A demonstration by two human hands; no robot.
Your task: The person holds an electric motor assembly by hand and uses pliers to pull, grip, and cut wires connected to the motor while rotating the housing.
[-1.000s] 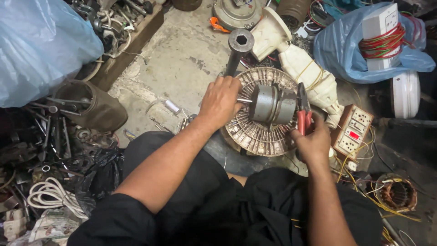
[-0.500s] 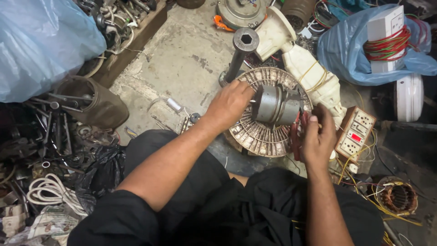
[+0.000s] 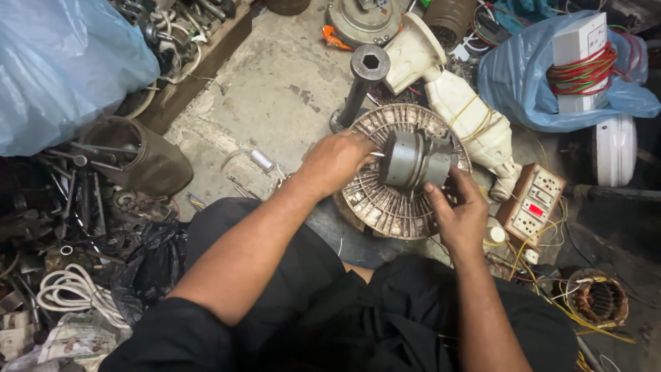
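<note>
- Head view, containers: blue bag (image 3: 578, 89) upper right holds a white box wound with red and green wire (image 3: 582, 65); a second blue bag (image 3: 62, 69) upper left, contents hidden. A brown pouch (image 3: 138, 158) lies on its side with metal rods poking from its mouth. A wooden tray (image 3: 200, 62) up top carries cables and loose metal parts.
- Surface: bare, stained concrete floor (image 3: 275, 89), junk on every side. Black socket tube (image 3: 361, 86) and cream fan housing (image 3: 468, 117) lie just above the work; switch board (image 3: 533, 207) to the right; copper-wound stator (image 3: 597, 297) at lower right; white cable coil (image 3: 65, 293) at lower left.
- Work: ribbed disc (image 3: 392, 186) sits on the floor ahead of the knees, grey hub (image 3: 413, 160) standing at its centre.
- Left hand (image 3: 334, 162) rests on the disc's left side, fingers curled together by the shaft stub at the hub.
- Right hand (image 3: 460, 210) grips the hub's lower right edge, thumb and fingers pinching it.
- Against the earlier frames: the red-handled pliers the right hand held are out of sight; that hand now sits lower, on the hub itself.
</note>
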